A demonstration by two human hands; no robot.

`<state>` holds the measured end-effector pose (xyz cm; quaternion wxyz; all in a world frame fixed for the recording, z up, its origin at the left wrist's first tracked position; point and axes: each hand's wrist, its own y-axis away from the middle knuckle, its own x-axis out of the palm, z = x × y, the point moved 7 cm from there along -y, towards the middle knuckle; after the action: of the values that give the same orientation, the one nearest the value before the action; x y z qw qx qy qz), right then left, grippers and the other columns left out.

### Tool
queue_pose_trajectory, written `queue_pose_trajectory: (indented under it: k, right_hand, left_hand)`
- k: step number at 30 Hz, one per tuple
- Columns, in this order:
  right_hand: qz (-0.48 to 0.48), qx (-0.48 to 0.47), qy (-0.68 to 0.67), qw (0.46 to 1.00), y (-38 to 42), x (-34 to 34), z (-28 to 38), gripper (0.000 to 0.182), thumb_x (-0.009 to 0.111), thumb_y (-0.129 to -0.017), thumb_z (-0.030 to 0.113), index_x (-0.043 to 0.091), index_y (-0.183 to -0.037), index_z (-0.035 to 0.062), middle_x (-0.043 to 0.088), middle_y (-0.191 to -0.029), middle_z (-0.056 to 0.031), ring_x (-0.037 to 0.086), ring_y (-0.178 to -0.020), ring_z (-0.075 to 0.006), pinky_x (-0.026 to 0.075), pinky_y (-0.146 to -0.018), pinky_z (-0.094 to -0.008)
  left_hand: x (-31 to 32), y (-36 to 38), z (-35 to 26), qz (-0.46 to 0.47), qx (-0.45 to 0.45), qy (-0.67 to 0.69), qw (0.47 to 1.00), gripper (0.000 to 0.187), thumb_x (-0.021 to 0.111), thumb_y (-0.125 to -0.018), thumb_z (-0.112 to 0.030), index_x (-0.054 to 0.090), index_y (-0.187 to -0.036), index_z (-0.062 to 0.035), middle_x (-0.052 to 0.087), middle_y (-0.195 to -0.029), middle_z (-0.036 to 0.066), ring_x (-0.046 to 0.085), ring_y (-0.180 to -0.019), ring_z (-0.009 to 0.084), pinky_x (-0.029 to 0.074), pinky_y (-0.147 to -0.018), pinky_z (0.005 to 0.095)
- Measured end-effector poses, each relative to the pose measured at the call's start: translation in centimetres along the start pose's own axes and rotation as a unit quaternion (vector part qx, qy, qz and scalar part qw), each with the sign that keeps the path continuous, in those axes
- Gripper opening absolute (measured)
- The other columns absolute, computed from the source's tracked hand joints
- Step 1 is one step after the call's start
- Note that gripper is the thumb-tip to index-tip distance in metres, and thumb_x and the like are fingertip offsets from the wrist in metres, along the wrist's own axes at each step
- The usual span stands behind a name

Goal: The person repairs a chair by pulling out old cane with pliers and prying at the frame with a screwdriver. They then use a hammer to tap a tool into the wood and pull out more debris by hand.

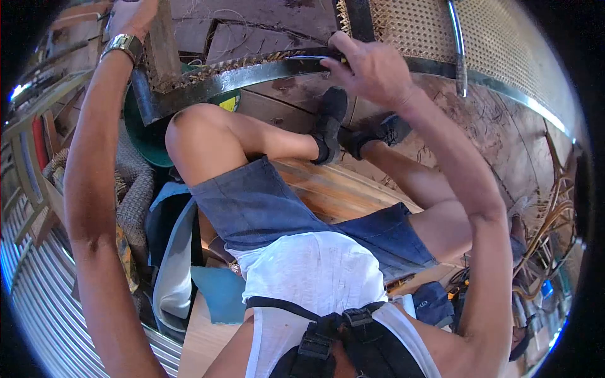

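A dark curved frame [252, 77] with a rough, frayed cane edge crosses the view above my knees. At its left end, by a wooden upright [162, 44], is my left hand [131, 17], partly cut off by the top edge; its fingers cannot be made out. My right hand [376, 68] is closed at the frame's inner edge, thumb and fingers pinched around something small and dark that is mostly hidden. Woven cane mesh [422, 31] fills the part to the right, with a metal tube [458, 50] across it.
Below the frame's left corner stands a green bucket [142, 129]. A wooden bench [353, 189] is under my legs. Blue and grey containers [173, 252] are at the left, with ridged metal sheeting [57, 309] beyond. Bundled canes [554, 201] lie at the right.
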<state>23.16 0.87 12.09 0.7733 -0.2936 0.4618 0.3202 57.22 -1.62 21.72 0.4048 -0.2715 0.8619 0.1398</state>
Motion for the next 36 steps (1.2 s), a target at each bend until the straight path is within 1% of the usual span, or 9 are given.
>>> queue_pose_trajectory:
  k: [3, 14, 17, 22, 27, 30, 32, 35, 36]
  right_hand:
    - [-0.043, 0.027, -0.041, 0.998, 2.0, 1.2, 1.3, 0.027, 0.066, -0.099, 0.034, 0.053, -0.099, 0.01, 0.068, -0.072, -0.0128, 0.069, -0.066, -0.0348, 0.053, -0.053, -0.0449]
    - [-0.032, -0.032, 0.013, 0.999, 0.7, 0.6, 0.8, 0.025, 0.059, -0.102, 0.039, 0.057, -0.096, 0.0147, 0.07, -0.071, -0.0119, 0.071, -0.067, -0.0352, 0.055, -0.053, -0.0468]
    - [-0.037, 0.152, -0.112, 0.981, 3.4, 3.7, 1.3, 0.029, 0.062, -0.101, 0.04, 0.057, -0.091, 0.0129, 0.068, -0.072, -0.0143, 0.07, -0.067, -0.0376, 0.054, -0.056, -0.0505]
    - [-0.218, 0.1, -0.34, 0.909, -1.1, 3.5, 8.8, 0.033, 0.068, -0.099, 0.032, 0.056, -0.081, 0.0068, 0.063, -0.067, -0.0166, 0.063, -0.063, -0.041, 0.05, -0.057, -0.0478]
    - [-0.231, 0.311, -0.502, 0.773, 2.1, 4.4, 8.1, 0.023, 0.062, -0.103, 0.021, 0.058, -0.111, 0.0005, 0.063, -0.077, -0.013, 0.058, -0.068, -0.0172, 0.05, -0.065, -0.0361]
    - [-0.163, 0.367, -0.501, 0.767, 7.4, 5.4, 6.7, 0.029, 0.062, -0.103, 0.017, 0.058, -0.127, 0.0009, 0.064, -0.083, -0.0073, 0.06, -0.076, -0.0147, 0.052, -0.071, -0.0333]
    - [-0.114, 0.387, -0.505, 0.763, 9.3, 5.5, 6.0, 0.033, 0.062, -0.102, 0.016, 0.058, -0.131, 0.001, 0.067, -0.087, -0.0102, 0.063, -0.078, -0.0165, 0.053, -0.074, -0.0332]
    - [-0.084, 0.37, -0.474, 0.794, 9.0, 5.3, 6.3, 0.036, 0.063, -0.102, 0.015, 0.059, -0.135, 0.0015, 0.071, -0.096, -0.0156, 0.068, -0.084, -0.0211, 0.054, -0.079, -0.0332]
    - [-0.104, 0.332, -0.436, 0.83, 8.5, 4.5, 6.7, 0.036, 0.064, -0.101, 0.014, 0.06, -0.135, 0.0019, 0.073, -0.102, -0.0181, 0.07, -0.088, -0.0238, 0.054, -0.081, -0.0334]
  left_hand:
    - [-0.3, -2.6, 3.0, -0.088, -0.083, -0.099, 0.988, 0.121, 0.066, -0.075, -0.085, 0.044, -0.148, 0.0095, 0.055, -0.145, 0.028, 0.055, -0.135, 0.0369, 0.044, -0.11, 0.0434]
    - [-0.2, -2.1, 2.4, -0.056, -0.091, -0.11, 0.988, 0.133, 0.064, -0.073, -0.089, 0.032, -0.155, 0.0107, 0.045, -0.152, 0.033, 0.047, -0.143, 0.0413, 0.039, -0.116, 0.0454]
    - [-0.3, -2.3, 2.5, -0.066, -0.079, -0.121, 0.987, 0.132, 0.064, -0.073, -0.088, 0.032, -0.154, 0.0111, 0.045, -0.153, 0.033, 0.047, -0.143, 0.041, 0.039, -0.116, 0.0445]
    - [0.0, -2.1, 3.3, -0.047, -0.09, -0.11, 0.989, 0.131, 0.066, -0.073, -0.087, 0.033, -0.154, 0.0113, 0.046, -0.153, 0.031, 0.047, -0.143, 0.0406, 0.038, -0.117, 0.0437]
    - [-0.4, -3.4, 3.3, -0.061, -0.078, -0.123, 0.987, 0.127, 0.066, -0.075, -0.085, 0.034, -0.154, 0.0093, 0.047, -0.152, 0.03, 0.047, -0.142, 0.0402, 0.038, -0.116, 0.0444]
    - [-0.9, -1.0, 1.6, -0.079, -0.083, -0.103, 0.988, 0.125, 0.067, -0.075, -0.084, 0.035, -0.154, 0.0073, 0.048, -0.151, 0.03, 0.049, -0.141, 0.0413, 0.04, -0.115, 0.0459]
    - [-0.4, 0.0, -0.3, 0.051, -0.03, -0.072, 0.996, 0.123, 0.068, -0.075, -0.083, 0.039, -0.152, 0.0078, 0.051, -0.149, 0.031, 0.051, -0.138, 0.0416, 0.041, -0.114, 0.0464]
    - [-2.8, -14.3, 17.4, 0.087, -0.342, 0.186, 0.917, 0.12, 0.069, -0.074, -0.082, 0.044, -0.149, 0.0084, 0.055, -0.145, 0.031, 0.054, -0.136, 0.0412, 0.042, -0.113, 0.045]
    - [-2.0, -10.9, 12.9, 0.041, -0.249, 0.1, 0.963, 0.12, 0.069, -0.074, -0.082, 0.044, -0.148, 0.0085, 0.055, -0.145, 0.031, 0.054, -0.136, 0.0412, 0.042, -0.114, 0.0446]
